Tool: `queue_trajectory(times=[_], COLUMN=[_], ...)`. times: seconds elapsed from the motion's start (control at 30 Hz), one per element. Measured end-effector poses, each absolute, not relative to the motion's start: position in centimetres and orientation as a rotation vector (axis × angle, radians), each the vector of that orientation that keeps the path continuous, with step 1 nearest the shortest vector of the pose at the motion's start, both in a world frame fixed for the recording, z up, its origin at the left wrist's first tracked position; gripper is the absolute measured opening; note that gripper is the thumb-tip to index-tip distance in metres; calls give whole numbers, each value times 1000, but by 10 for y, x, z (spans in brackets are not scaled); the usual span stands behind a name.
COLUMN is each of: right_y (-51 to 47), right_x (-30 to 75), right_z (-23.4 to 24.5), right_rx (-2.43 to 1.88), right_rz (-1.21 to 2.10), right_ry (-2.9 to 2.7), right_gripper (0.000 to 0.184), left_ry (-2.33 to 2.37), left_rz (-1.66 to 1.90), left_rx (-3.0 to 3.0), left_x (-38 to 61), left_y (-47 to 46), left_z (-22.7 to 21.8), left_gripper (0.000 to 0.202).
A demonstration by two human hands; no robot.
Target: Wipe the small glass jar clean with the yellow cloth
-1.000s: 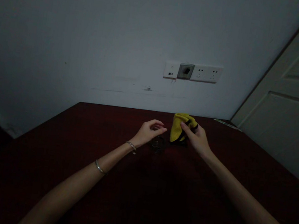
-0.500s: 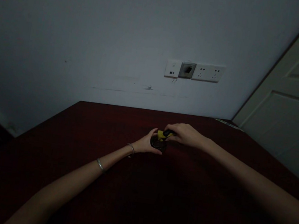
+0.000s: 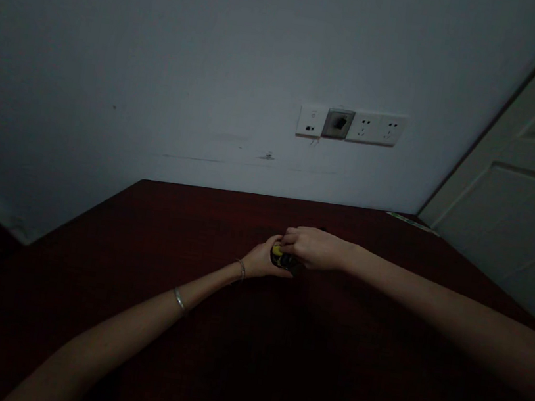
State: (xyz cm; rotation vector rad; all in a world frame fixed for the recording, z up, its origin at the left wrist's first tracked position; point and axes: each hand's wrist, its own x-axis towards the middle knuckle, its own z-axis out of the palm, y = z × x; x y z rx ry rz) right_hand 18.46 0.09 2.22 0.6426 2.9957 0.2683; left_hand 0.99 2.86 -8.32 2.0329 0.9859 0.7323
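Note:
My left hand [image 3: 263, 258] curls around the side of a small dark round container [image 3: 283, 261] on the table, thumb on the far side and fingers on the near side. A yellow-and-black object [image 3: 278, 250] shows at the container's mouth; its kind is too dark and small to make out. My right hand [image 3: 308, 246] is closed over it from the right, fingertips at the container's rim. The right fingers hide much of the object and part of the container. A small dark tip shows just behind the right hand.
The dark red table [image 3: 195, 217] meets a pale wall [image 3: 191, 70] at its back edge. Sockets and a switch [image 3: 351, 126] sit on the wall. A white panelled door [image 3: 522, 190] stands at the right, with a thin printed strip [image 3: 412, 222] near the back right corner.
My right hand has moved left and slightly down over the container, taking the yellow-and-black object down to its mouth. My left hand keeps its hold. The view has shifted slightly.

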Motion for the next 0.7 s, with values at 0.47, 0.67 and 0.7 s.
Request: queue_trajectory(times=[0.47,0.67,0.7], right_y=[26,19,18], right_x=[179,165,162], right_z=[0,2,5], right_rx=[479,693,732], right_rz=[215,211,196], right_ry=[2914,2786,2764], right_gripper=[19,19,18], left_ry=[1083,1117,1124], left_rz=[695,713,721], left_rx=[2094,2091,2100], left_x=[10,12,12], left_y=[25,23,23], left_z=[-77,-79,-79], left_gripper=[96,91,90])
